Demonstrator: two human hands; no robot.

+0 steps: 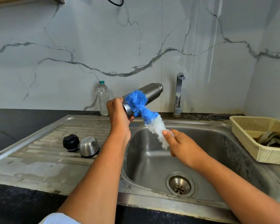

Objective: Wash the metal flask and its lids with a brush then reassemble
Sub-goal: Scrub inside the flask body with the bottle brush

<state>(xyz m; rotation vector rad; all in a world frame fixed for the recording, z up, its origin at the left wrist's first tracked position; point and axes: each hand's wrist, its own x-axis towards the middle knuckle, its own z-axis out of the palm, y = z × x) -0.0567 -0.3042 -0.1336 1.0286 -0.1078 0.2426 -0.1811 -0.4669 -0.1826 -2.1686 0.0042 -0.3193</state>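
Left grip (120, 113), head view: fingers curled round the near end of the flask (151, 92), a brushed-steel cylinder tilted with its tapered far end up and away. Right grip (183, 146) clenched on the white end of the brush (140, 103); handle hidden. Brush is fluffy, with a white section and a blue tip, and the blue part is bent and draped over the flask body just beside the left grip. Both are held over the sink (152, 167), a stainless basin below the grips.

Left of the left grip, on the ribbed drainboard (39, 152): black lid (71, 142), domed plastic, touching the steel cup lid (89, 147), which is mouth down and shiny.

Behind the grips: clear plastic bottle (103, 99), chrome tap (179, 94), veined marble wall (87, 46). Right of the right grip: cream perforated basket (249, 126) holding a crumpled cloth (271, 138). Dark bench (14, 120).
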